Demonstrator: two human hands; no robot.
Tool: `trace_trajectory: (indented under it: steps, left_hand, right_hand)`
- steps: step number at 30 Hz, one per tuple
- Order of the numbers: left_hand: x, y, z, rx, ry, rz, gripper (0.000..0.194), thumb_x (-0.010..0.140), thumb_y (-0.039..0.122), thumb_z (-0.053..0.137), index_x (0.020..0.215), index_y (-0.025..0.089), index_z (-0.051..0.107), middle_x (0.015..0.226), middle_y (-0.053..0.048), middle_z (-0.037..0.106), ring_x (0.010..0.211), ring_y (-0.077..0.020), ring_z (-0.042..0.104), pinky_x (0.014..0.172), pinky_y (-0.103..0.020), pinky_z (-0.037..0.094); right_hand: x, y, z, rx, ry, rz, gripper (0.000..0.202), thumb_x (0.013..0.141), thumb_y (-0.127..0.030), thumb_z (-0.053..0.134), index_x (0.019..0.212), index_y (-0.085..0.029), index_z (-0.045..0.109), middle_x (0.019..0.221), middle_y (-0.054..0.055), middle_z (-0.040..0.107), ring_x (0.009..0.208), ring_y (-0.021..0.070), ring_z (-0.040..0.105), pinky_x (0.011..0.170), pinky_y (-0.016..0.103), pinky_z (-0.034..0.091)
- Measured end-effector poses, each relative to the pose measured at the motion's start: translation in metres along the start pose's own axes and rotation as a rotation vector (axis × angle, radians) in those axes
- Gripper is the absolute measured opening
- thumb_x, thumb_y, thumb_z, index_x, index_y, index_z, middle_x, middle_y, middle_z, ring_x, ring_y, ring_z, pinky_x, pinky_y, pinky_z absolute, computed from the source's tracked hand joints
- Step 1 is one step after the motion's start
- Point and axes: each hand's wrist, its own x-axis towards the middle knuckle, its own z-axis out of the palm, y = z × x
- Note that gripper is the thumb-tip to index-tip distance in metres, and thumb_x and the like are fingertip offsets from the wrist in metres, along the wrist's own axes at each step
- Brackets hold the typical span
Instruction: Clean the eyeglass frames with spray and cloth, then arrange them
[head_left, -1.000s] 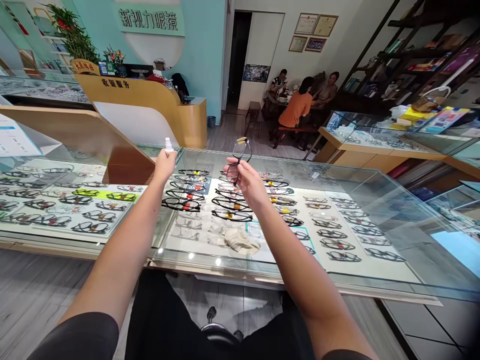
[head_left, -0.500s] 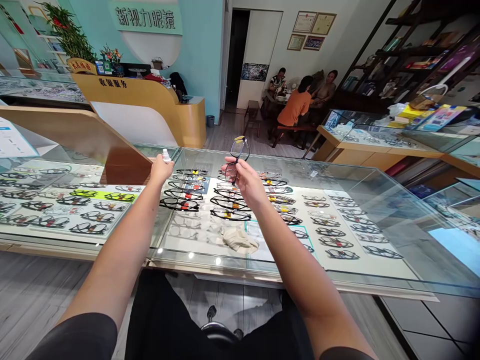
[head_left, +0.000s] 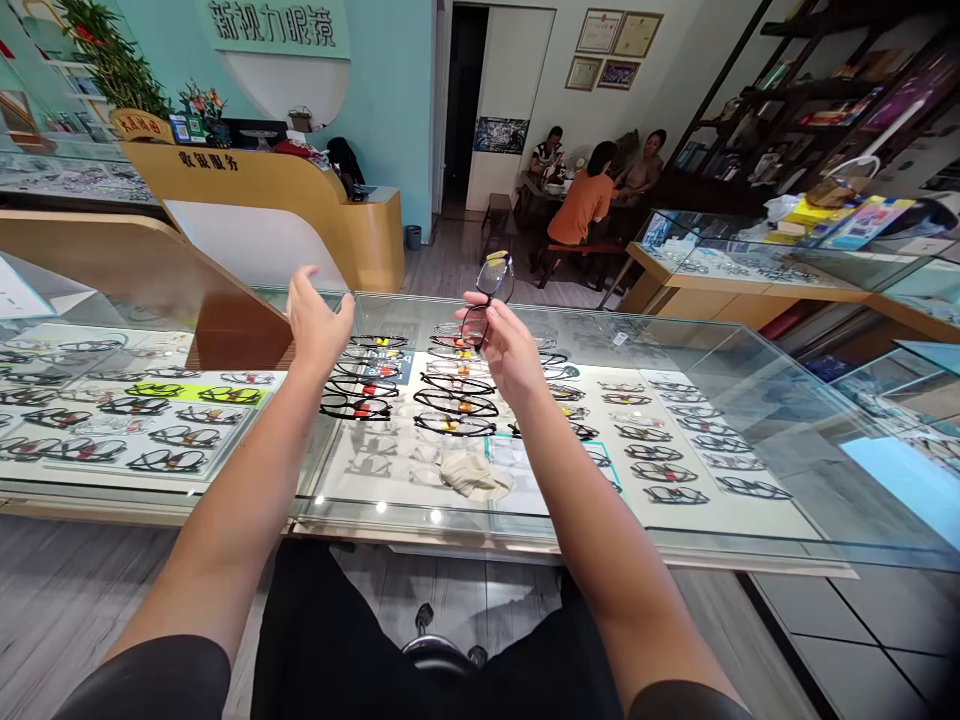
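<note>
My right hand (head_left: pixel 511 345) pinches a dark-framed pair of glasses (head_left: pixel 495 280), held upright above the glass counter (head_left: pixel 667 350). My left hand (head_left: pixel 316 318) is raised near the wooden panel with its fingers apart, and nothing shows in it. Below my hands, rows of black-framed glasses (head_left: pixel 455 425) lie inside the counter. A crumpled beige cloth (head_left: pixel 474 475) rests on the counter between my forearms. The small white bottle is not visible now.
A slanted wooden panel (head_left: pixel 240 300) stands at the left on the counter. Behind are a cash desk (head_left: pixel 375 240), a second display case (head_left: pixel 675 285) and seated people, one in an orange top (head_left: pixel 581 208). A stool base (head_left: pixel 439 655) is below.
My left hand has opened, and the white bottle it held is out of sight. The glasses in my right hand have shifted slightly up and right. The whole view has moved a little.
</note>
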Motion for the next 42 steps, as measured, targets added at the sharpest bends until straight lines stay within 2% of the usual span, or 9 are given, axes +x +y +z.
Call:
trace_trajectory:
  steps: [4, 7, 10, 14, 20, 24, 31, 37, 42]
  left_hand:
    - [-0.035, 0.054, -0.01, -0.137, -0.156, 0.274, 0.007, 0.096, 0.029, 0.066, 0.098, 0.023, 0.064, 0.114, -0.01, 0.076, 0.122, -0.0332, 0.069, 0.115, -0.046, 0.048]
    - [-0.072, 0.084, -0.012, -0.287, -0.575, 0.5, 0.018, 0.097, 0.034, 0.063, 0.083, 0.024, 0.065, 0.083, -0.005, 0.073, 0.08, -0.0246, 0.066, 0.083, -0.037, 0.048]
    - [-0.106, 0.098, -0.013, -0.25, -0.97, 0.697, 0.024, 0.1, 0.036, 0.062, 0.079, 0.026, 0.068, 0.072, -0.003, 0.07, 0.065, -0.0218, 0.06, 0.068, -0.036, 0.036]
    - [-0.131, 0.101, -0.012, -0.123, -1.269, 0.818, 0.023, 0.09, 0.049, 0.085, 0.097, 0.03, 0.074, 0.069, 0.002, 0.071, 0.061, -0.0229, 0.061, 0.062, -0.036, 0.026]
    - [-0.135, 0.104, -0.008, 0.042, -1.326, 0.791, 0.035, 0.084, 0.048, 0.088, 0.091, 0.026, 0.061, 0.074, 0.001, 0.073, 0.063, -0.0226, 0.062, 0.063, -0.034, 0.027]
    - [-0.131, 0.104, -0.009, -0.018, -1.395, 0.822, 0.018, 0.088, 0.032, 0.077, 0.103, 0.025, 0.069, 0.085, 0.002, 0.077, 0.072, -0.0203, 0.066, 0.067, -0.031, 0.031]
    - [-0.126, 0.102, -0.006, -0.171, -1.518, 0.68, 0.039, 0.092, 0.029, 0.072, 0.13, 0.023, 0.072, 0.095, 0.0, 0.081, 0.081, -0.0196, 0.07, 0.073, -0.029, 0.043]
    - [-0.123, 0.094, 0.005, -0.313, -1.613, 0.559, 0.018, 0.091, 0.034, 0.081, 0.1, 0.019, 0.077, 0.087, -0.003, 0.08, 0.079, -0.0191, 0.071, 0.073, -0.028, 0.048]
    - [-0.104, 0.088, 0.005, -0.707, -1.588, 0.464, 0.026, 0.096, 0.045, 0.086, 0.095, 0.019, 0.081, 0.095, -0.008, 0.081, 0.087, -0.0202, 0.072, 0.082, -0.031, 0.054]
  right_hand:
    - [0.005, -0.006, -0.011, 0.011, 0.061, -0.043, 0.044, 0.099, -0.061, 0.072, 0.13, -0.03, 0.076, 0.126, 0.007, 0.083, 0.109, 0.0225, 0.072, 0.09, 0.034, 0.057]
    - [0.007, -0.007, -0.014, -0.006, 0.08, -0.046, 0.046, 0.1, -0.062, 0.071, 0.132, -0.029, 0.075, 0.128, 0.006, 0.083, 0.11, 0.0221, 0.073, 0.09, 0.033, 0.058]
    - [0.007, -0.006, -0.014, -0.071, 0.082, -0.034, 0.052, 0.101, -0.067, 0.067, 0.137, -0.029, 0.073, 0.132, 0.007, 0.082, 0.114, 0.0224, 0.073, 0.092, 0.033, 0.059]
    - [0.007, -0.004, -0.013, -0.089, 0.067, -0.032, 0.055, 0.103, -0.067, 0.064, 0.14, -0.027, 0.072, 0.134, 0.008, 0.081, 0.115, 0.0214, 0.072, 0.096, 0.032, 0.059]
    - [0.008, 0.0, -0.014, -0.016, 0.038, -0.054, 0.049, 0.102, -0.064, 0.071, 0.135, -0.028, 0.075, 0.129, 0.007, 0.083, 0.107, 0.0205, 0.072, 0.093, 0.032, 0.059]
    - [0.008, 0.001, -0.015, 0.017, 0.037, -0.06, 0.046, 0.101, -0.064, 0.075, 0.131, -0.029, 0.077, 0.126, 0.005, 0.084, 0.103, 0.0195, 0.072, 0.088, 0.03, 0.057]
    - [0.007, 0.001, -0.015, 0.015, 0.032, -0.057, 0.048, 0.1, -0.064, 0.075, 0.133, -0.028, 0.077, 0.127, 0.006, 0.084, 0.106, 0.0202, 0.074, 0.089, 0.03, 0.058]
    - [0.009, 0.002, -0.015, -0.03, 0.025, -0.065, 0.054, 0.1, -0.069, 0.074, 0.134, -0.028, 0.075, 0.129, 0.007, 0.083, 0.109, 0.022, 0.074, 0.091, 0.032, 0.058]
    - [0.009, 0.0, -0.014, -0.003, 0.031, -0.056, 0.052, 0.099, -0.067, 0.075, 0.132, -0.028, 0.075, 0.126, 0.007, 0.084, 0.107, 0.0214, 0.073, 0.091, 0.033, 0.058]
